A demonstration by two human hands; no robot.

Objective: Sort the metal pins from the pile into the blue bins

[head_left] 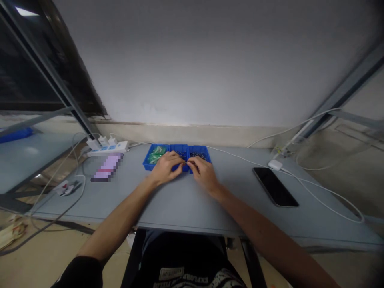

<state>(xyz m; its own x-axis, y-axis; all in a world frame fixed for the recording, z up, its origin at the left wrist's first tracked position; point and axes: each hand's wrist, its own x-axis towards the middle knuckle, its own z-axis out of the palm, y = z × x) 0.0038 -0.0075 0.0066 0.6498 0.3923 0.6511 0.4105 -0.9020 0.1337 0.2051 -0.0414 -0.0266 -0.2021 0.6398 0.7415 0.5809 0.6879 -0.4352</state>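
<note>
My left hand [168, 167] and my right hand [203, 172] meet fingertip to fingertip just in front of the blue bins. Between the two pinches runs a small thin brass-coloured piece [185, 163], too small to name. The left blue bin [146, 165] holds green-looking small parts [157, 153]. Dark slender parts lie in the middle blue bin [179, 146], which my left fingers partly cover. In the right blue bin [209, 159] there are many small dark metal pieces [198, 155]; my right hand hides its front.
A black phone [276, 187] lies on the grey table [186, 208] at right, near a white charger [275, 164] and its cable. At left are a pixelated purple device [108, 167], a white power strip [109, 149] with plugs, and loose cables. A wall rises behind.
</note>
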